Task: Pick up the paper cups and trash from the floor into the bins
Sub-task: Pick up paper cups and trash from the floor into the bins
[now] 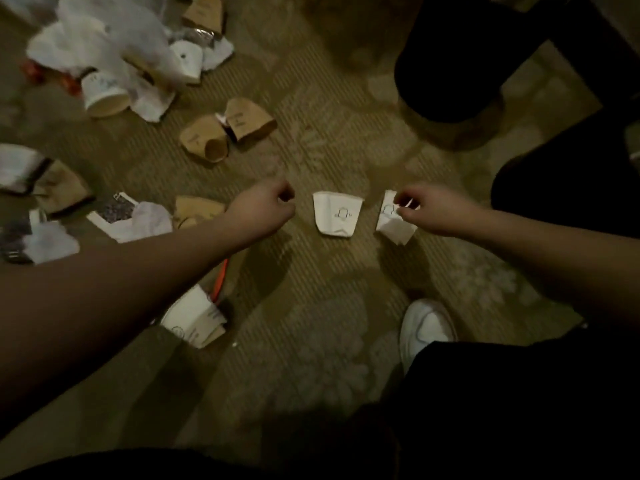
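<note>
Pinching crumpled white cup [394,221], right hand [427,211]; left hand [268,206] clenched, empty. Flattened cup [336,213] between them. Next, likely: lift toward bin [450,57], one o'clock.

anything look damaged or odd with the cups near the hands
Yes. The white cup lying on the carpet between the hands is crushed flat. The one the right hand pinches, the crumpled white cup, is squashed too. The left hand is curled and holds nothing visible.
</note>
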